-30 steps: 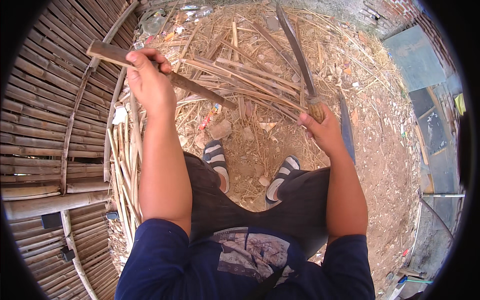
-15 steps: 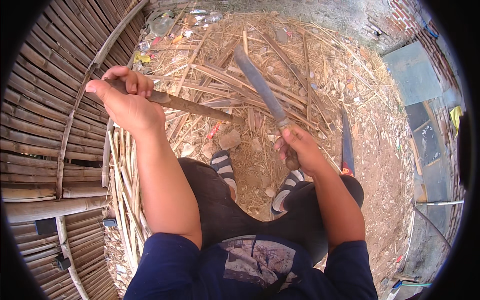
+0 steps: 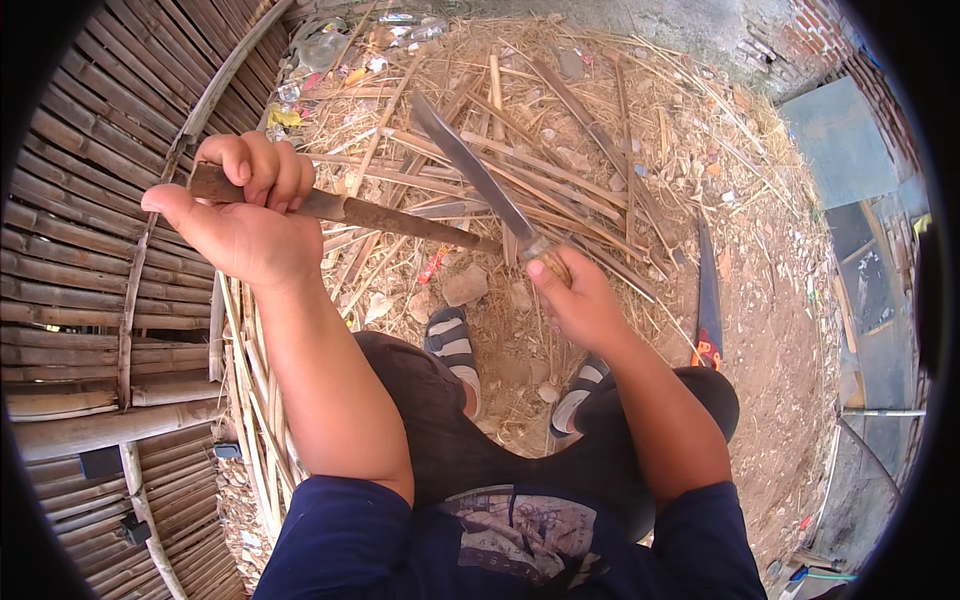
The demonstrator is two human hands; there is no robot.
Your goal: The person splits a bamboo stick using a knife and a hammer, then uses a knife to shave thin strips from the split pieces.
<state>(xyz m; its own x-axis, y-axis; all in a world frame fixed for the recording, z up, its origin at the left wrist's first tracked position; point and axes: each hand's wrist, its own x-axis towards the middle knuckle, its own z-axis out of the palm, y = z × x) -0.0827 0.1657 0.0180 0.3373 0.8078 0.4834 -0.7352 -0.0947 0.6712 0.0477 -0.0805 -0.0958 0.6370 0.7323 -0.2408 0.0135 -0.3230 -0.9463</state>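
Observation:
My left hand [image 3: 255, 210] grips one end of a brown bamboo strip [image 3: 400, 222], fingers curled over it and the thumb stretched out beside it. The strip slants down to the right, its far end low between my feet and the split pieces. In my right hand [image 3: 578, 300] is a machete [image 3: 478, 172], held by its light wooden handle. Its long blade points up and to the left, over the scattered strips. Near the handle, the blade passes close to the strip's far end; whether they touch I cannot tell.
Split bamboo pieces [image 3: 560, 190] litter the straw-covered ground ahead. A handsaw [image 3: 709, 290] lies right of my right knee. Thin bamboo sticks [image 3: 250, 390] are bundled beside a bamboo slat wall [image 3: 80, 240] on the left. A stone [image 3: 465, 287] sits near my left sandal [image 3: 450, 340].
The machete has swung left and lower, its handle coming nearer the bamboo strip. My left fingers have closed further round the strip.

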